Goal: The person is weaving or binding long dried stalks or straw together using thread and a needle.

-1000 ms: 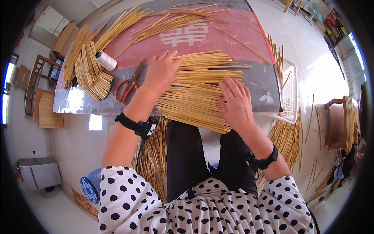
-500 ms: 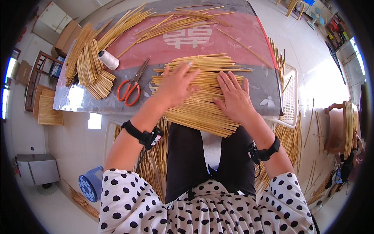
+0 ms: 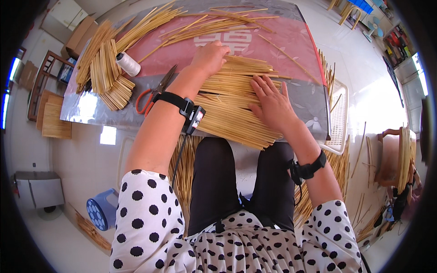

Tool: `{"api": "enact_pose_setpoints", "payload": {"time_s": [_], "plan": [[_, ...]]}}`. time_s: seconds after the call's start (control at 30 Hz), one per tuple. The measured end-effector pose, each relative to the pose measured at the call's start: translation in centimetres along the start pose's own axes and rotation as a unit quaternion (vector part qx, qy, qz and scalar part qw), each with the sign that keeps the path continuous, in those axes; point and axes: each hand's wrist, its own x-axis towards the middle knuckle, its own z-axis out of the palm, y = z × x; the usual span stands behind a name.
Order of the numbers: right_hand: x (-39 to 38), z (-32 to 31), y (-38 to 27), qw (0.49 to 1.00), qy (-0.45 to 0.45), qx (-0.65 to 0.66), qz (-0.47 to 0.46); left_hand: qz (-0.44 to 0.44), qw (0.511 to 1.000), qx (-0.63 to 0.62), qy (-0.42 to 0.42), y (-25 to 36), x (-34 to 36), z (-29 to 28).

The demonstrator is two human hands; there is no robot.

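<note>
A mat-like layer of pale straw stalks point(image 3: 236, 120) lies across the near edge of the table, its near end over my lap. At its far edge is my left hand point(image 3: 210, 58), with fingers bent and held together; whatever is between them is hidden. My right hand point(image 3: 273, 103) lies flat on the stalks' right part, fingers stretched and slightly apart. Beside my left forearm are orange-handled scissors point(image 3: 164, 84), partly covered by the arm. A spool of white thread point(image 3: 128, 64) rests farther left against tied straw bundles point(image 3: 105, 68).
Loose stalks point(image 3: 214, 28) are spread over the table's far side. A white plastic basket point(image 3: 337, 116) stands off the right edge. More straw point(image 3: 182, 168) is below the table near my legs. On the floor at left is a blue stool point(image 3: 102, 210).
My left hand has moved away from me, from the middle of the stalks to their far edge, and its fingers have bent. My right hand stays nearly in place.
</note>
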Motion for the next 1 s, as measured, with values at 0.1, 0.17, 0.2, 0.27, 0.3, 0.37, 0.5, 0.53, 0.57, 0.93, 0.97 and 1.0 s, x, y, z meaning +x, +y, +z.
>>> {"api": "enact_pose_setpoints", "payload": {"time_s": [0.1,0.17,0.2,0.27,0.3,0.37,0.5,0.53,0.57,0.93,0.97,1.0], "plan": [[0.3,-1.0,0.1,1.0,-0.009,-0.024,-0.003,0.04,0.993,0.058,0.09,0.7,-1.4,0.1],[-0.8,-1.8,0.0,1.0,0.008,0.002,0.008,0.072,0.992,0.07,0.074,2.5,-4.0,-0.7],[-1.3,-1.9,-0.5,0.999,0.03,0.028,0.009,0.096,0.989,0.09,0.064,3.5,-6.2,-1.9],[-3.2,-1.2,-0.7,0.999,0.025,0.033,0.021,0.091,0.992,0.076,0.04,4.6,-10.1,-1.8],[-4.1,-1.1,-0.7,0.999,0.025,0.032,0.029,0.085,0.994,0.065,0.023,4.9,-11.6,-1.9],[-5.3,0.0,-1.5,0.999,0.024,0.036,0.033,0.062,0.995,0.073,-0.017,4.4,-14.9,-1.3],[-6.0,0.0,-2.0,0.998,0.004,0.02,0.052,0.052,0.996,0.074,-0.022,4.2,-16.7,-0.5],[-6.1,0.1,-2.2,0.999,0.004,0.021,0.049,0.05,0.996,0.076,-0.022,4.0,-16.7,-0.4],[-6.0,0.1,-2.3,0.998,0.003,0.019,0.052,0.021,0.998,0.032,0.048,3.8,-16.2,-0.5],[-6.2,0.5,-2.4,0.998,0.022,0.022,0.053,-0.118,0.991,-0.032,0.05,6.5,-11.8,0.6],[-6.1,0.6,-2.4,0.998,0.019,0.022,0.053,-0.165,0.986,-0.01,0.019,6.8,-11.2,0.5],[-6.1,0.7,-2.3,0.998,0.015,0.021,0.054,-0.212,0.977,0.013,-0.012,7.1,-10.9,0.4]]}}
